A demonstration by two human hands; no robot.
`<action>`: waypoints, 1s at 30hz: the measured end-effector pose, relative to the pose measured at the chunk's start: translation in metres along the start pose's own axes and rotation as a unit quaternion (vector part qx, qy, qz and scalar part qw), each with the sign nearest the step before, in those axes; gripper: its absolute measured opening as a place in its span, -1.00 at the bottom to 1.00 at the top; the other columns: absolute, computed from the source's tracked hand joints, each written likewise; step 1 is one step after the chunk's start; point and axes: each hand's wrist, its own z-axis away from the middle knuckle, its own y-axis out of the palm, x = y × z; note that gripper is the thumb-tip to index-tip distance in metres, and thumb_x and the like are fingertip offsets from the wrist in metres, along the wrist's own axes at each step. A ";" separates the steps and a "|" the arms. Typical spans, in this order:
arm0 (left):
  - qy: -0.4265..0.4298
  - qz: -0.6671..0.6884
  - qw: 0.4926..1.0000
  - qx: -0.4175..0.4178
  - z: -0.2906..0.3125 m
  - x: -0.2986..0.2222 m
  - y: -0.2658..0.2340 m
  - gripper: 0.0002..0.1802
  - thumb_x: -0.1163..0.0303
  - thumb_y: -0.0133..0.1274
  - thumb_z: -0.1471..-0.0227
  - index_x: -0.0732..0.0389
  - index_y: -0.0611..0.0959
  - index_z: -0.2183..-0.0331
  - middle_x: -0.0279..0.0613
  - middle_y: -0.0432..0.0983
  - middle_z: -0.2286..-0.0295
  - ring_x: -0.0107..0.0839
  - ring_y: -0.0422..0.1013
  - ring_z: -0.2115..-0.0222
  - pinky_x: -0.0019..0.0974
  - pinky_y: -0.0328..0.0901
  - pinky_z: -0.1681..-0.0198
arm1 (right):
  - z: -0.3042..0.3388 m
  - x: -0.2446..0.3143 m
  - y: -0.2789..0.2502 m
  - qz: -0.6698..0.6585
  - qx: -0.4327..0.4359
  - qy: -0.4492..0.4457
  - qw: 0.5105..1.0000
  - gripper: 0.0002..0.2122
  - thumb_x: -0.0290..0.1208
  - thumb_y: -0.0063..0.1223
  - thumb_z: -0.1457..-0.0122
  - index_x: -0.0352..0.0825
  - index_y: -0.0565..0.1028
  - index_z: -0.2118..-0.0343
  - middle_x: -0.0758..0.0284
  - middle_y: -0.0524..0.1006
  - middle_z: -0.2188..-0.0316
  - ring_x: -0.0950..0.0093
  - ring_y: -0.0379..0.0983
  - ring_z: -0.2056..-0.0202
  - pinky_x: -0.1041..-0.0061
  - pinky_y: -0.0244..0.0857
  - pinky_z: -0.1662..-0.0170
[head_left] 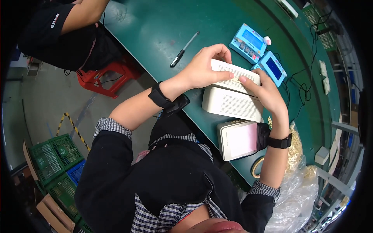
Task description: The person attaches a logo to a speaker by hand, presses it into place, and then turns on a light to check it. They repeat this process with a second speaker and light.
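A long cream-white box with a grid of small holes in its top [248, 73] lies on the bench between my two hands. My left hand [204, 68] grips its left end, thumb on the perforated face and fingers curled over the far side. On its right end is my right hand [268, 91], with the thumb on the top and the fingers round the far corner. Tiny gold-coloured pieces [236, 79] show on the face near both thumb tips. A second perforated white box [233, 104] lies right alongside, nearer to me.
Two blue devices with screens [252, 40] stand beyond the boxes, with black cables behind. A pen [184, 49] lies at the left. Nearer are a white-and-pink case [239, 140], a tape roll [256, 167] and clear bags of gold-coloured pieces [295, 151]. A co-worker's arm [83, 15] is at upper left.
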 end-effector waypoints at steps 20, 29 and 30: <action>-0.156 -0.151 0.973 0.073 -0.036 -0.021 0.002 -0.44 0.14 0.41 0.34 0.23 0.64 0.26 -0.19 0.52 0.31 -0.39 0.45 0.28 -0.38 0.33 0.19 | -0.009 -0.018 -0.004 -0.072 0.032 -0.024 0.997 -0.45 0.08 0.10 -0.10 -0.44 0.45 0.18 0.20 0.53 0.32 0.48 0.45 0.29 0.51 0.31 0.20; -0.017 -0.309 0.950 0.044 -0.024 -0.021 0.003 -0.53 0.14 0.32 0.16 0.22 0.62 0.24 -0.19 0.53 0.27 -0.42 0.44 0.21 -0.36 0.29 0.11 | 0.007 -0.018 0.000 -0.094 0.012 -0.045 0.994 -0.56 -0.10 0.03 -0.19 -0.39 0.36 0.05 0.28 0.47 0.30 0.55 0.36 0.24 0.56 0.25 0.16; 0.066 -0.371 0.926 0.025 -0.022 -0.021 0.004 -0.59 0.18 0.29 0.09 0.22 0.60 0.23 -0.21 0.53 0.28 -0.44 0.43 0.19 -0.35 0.28 0.08 | 0.012 -0.020 -0.007 -0.094 0.006 -0.050 0.994 -0.56 -0.10 0.03 -0.19 -0.39 0.36 0.05 0.28 0.47 0.30 0.55 0.36 0.24 0.56 0.25 0.16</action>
